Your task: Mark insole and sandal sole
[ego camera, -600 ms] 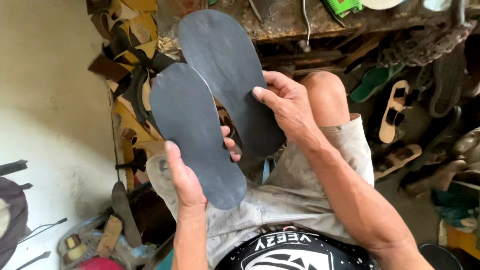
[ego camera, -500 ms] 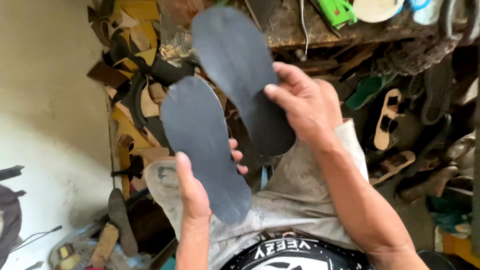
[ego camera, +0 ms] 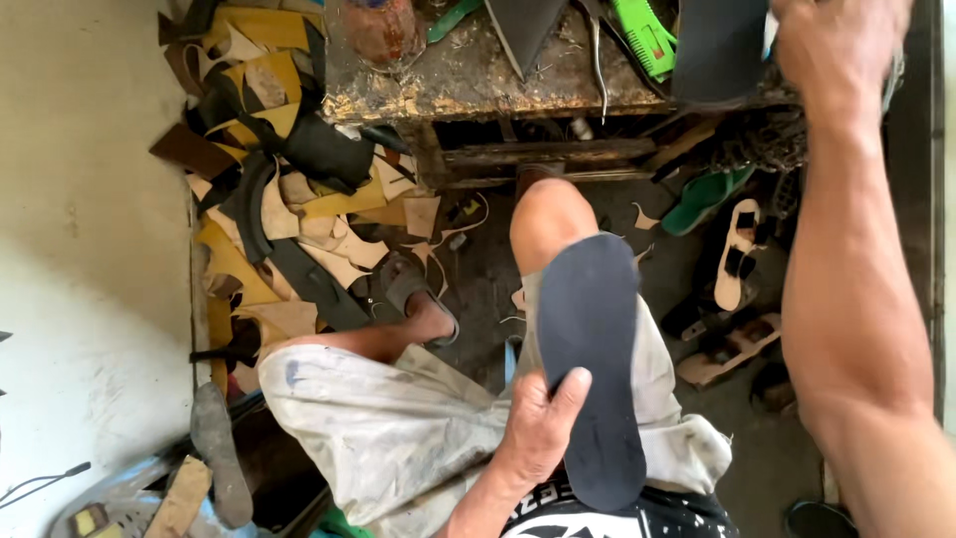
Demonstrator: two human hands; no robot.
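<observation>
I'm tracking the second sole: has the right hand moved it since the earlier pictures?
Yes. The right hand has carried its dark sole up and away from the lap onto the workbench; the left hand holds the other sole on the thigh.

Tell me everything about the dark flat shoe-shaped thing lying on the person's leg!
The dark sole is a flat, thin, foot-shaped sheet, blue-black and matte, looking like rubber. It is rounded at both ends, plain, with no straps. It lies lengthwise along the person's right thigh on the pale stained shorts, its far end near the knee. The left hand grips its left edge, thumb pressed on top.
</observation>
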